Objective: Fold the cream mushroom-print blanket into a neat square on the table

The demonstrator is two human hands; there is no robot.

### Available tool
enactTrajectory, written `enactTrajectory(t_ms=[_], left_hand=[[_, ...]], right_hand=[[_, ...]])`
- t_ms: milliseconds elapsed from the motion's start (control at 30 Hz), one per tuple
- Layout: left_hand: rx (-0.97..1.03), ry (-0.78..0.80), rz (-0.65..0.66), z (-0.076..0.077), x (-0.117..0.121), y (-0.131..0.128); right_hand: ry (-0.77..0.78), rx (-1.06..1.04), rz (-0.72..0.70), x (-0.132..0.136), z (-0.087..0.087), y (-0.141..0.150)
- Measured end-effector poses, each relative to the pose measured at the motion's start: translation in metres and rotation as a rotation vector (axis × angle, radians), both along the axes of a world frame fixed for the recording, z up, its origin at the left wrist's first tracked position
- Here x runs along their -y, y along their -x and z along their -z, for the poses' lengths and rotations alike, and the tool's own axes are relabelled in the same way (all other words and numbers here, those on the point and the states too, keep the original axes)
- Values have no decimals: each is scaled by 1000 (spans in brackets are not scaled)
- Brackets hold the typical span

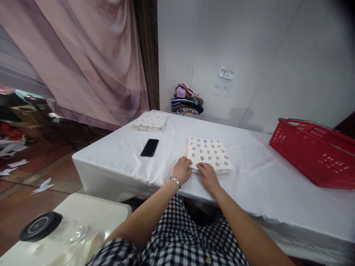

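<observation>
A folded white cloth [210,150] printed with grey, green, red and blue motifs lies flat on the white-covered table [177,129]. At its near left corner my left hand [182,171], with a silver bracelet on the wrist, has its fingers closed on the edge. My right hand [208,178] pinches the near edge a little further right, thumb and fingers together on the fabric. Underneath, the fingertips are partly hidden by the cloth and the hands. To the left rests a black phone [149,147], apart from both hands.
Another folded patterned cloth [150,121] lies at the table's far left corner. A red plastic basket [313,153] stands at the right. Against the wall is a stack of folded clothes [187,100]. A white stool [91,210] with a black-lidded clear container [41,226] stands at lower left.
</observation>
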State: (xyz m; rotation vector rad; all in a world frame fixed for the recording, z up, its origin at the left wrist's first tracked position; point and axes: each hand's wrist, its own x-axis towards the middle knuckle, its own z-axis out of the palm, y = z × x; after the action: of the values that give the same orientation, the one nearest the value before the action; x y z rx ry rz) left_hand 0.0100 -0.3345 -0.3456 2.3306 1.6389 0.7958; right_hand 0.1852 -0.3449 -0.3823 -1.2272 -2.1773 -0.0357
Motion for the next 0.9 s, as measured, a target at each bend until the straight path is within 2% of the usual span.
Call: enactTrajectory(t_ms=[100,200,333,500,633,733,900], left_hand=[[-62,-154,118,-5,-2,-7],[-87,-152,180,-1,-5,-12],[3,-94,135,12,-8,-11],[74,-96,144,19,-10,-7],[76,-107,133,19,-12,-9],[96,-114,107,20,-15,-11],[214,-127,86,24,-18,-11]], right_hand=[[-19,-23,-1,-1,1,2],[-28,-56,-15,1,-3,4],[-14,-45,-21,5,-12,-12],[15,51,177,7,-21,-66],[43,168,251,8,-24,-101],[22,207,281,7,-25,-111],[-30,180,297,8,-19,-111]])
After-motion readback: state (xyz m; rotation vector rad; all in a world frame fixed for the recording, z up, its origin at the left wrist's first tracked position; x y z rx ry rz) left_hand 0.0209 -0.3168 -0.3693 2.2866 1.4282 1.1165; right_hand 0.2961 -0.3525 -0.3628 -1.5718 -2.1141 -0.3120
